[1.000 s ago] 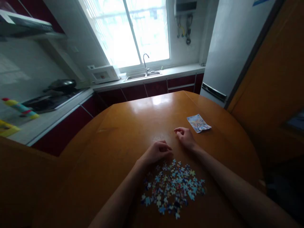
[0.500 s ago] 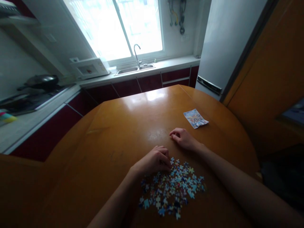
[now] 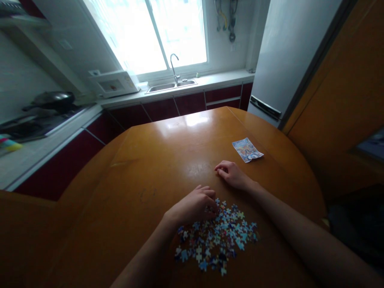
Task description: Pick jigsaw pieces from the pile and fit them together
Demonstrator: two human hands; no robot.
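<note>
Left hand (image 3: 193, 206) now lower, curled fingers (image 3: 210, 200) touching puzzle pieces (image 3: 217, 238); right hand (image 3: 232, 175) unmoved, loosely curled, empty. Orange bench (image 3: 150, 168), kitchen sink (image 3: 171, 85) under window.

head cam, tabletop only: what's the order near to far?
Puzzle pieces → left hand, its fingers at the far edge of the pile → right hand, resting on the table → printed card → far table edge, with the sink under the window beyond.
</note>
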